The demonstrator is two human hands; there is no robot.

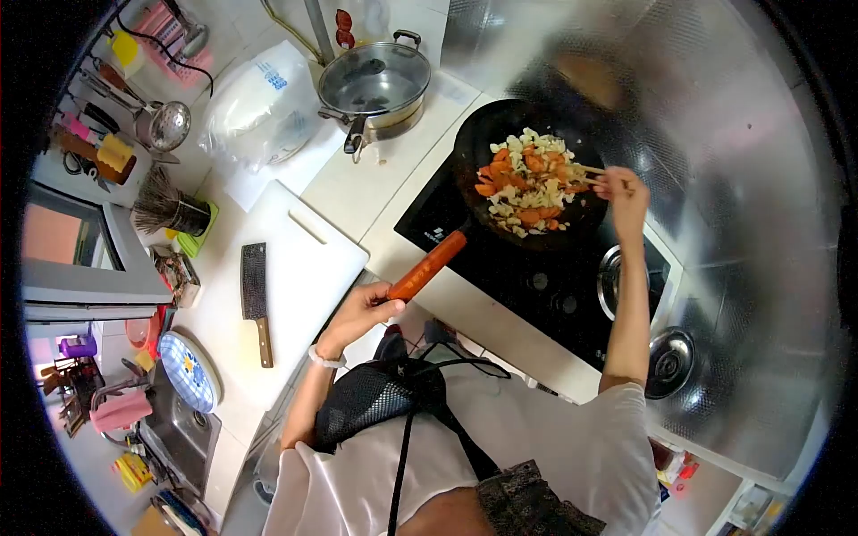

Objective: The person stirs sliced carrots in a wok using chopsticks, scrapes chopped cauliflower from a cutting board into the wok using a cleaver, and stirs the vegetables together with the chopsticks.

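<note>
My left hand is wrapped round the orange-brown wooden handle of a black wok. The wok sits on the black glass cooktop. Orange slices that look like carrot and pale, crumbly pieces form a mixed heap of food inside it. Over the wok's right side, my right hand grips a pair of wooden chopsticks. Their tips reach into the right part of the food and are partly hidden among it.
A white cutting board carries a cleaver to my left. Behind it are a glass-lidded pot and a plastic bag. A patterned plate lies by the sink. A metal splash guard curves round the right.
</note>
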